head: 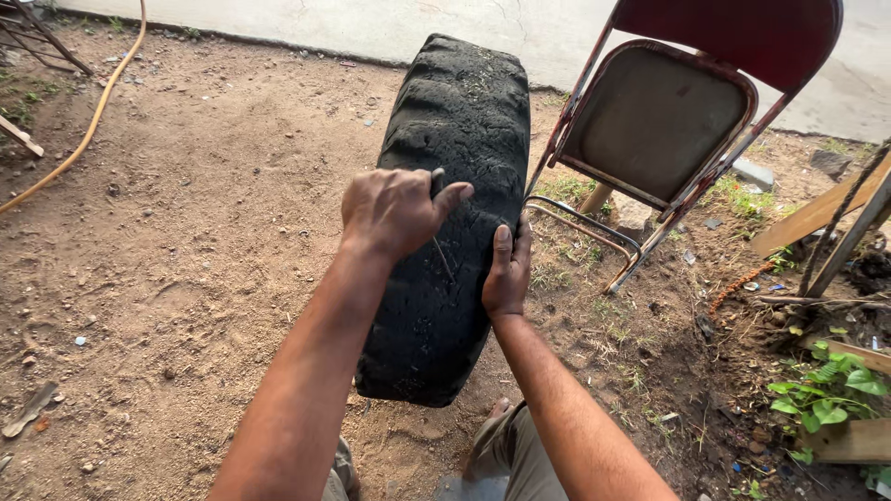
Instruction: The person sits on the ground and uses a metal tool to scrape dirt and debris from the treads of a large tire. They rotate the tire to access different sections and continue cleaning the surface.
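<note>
A worn black tyre [459, 121] stands upright on the dirt in front of me, its tread facing up. My left hand [394, 209] is closed around a thin metal tool whose shaft [444, 258] pokes down against the tread. My right hand [507, 269] presses flat on the tyre's right sidewall, fingers pointing up, steadying it. My knees show at the bottom edge, below the tyre.
A red folding metal chair [664, 121] stands right of the tyre, nearly touching it. An orange hose [93, 111] curves across the far left dirt. Wooden planks [817, 213], debris and green plants [831, 394] crowd the right side. A concrete slab [371, 28] runs along the back.
</note>
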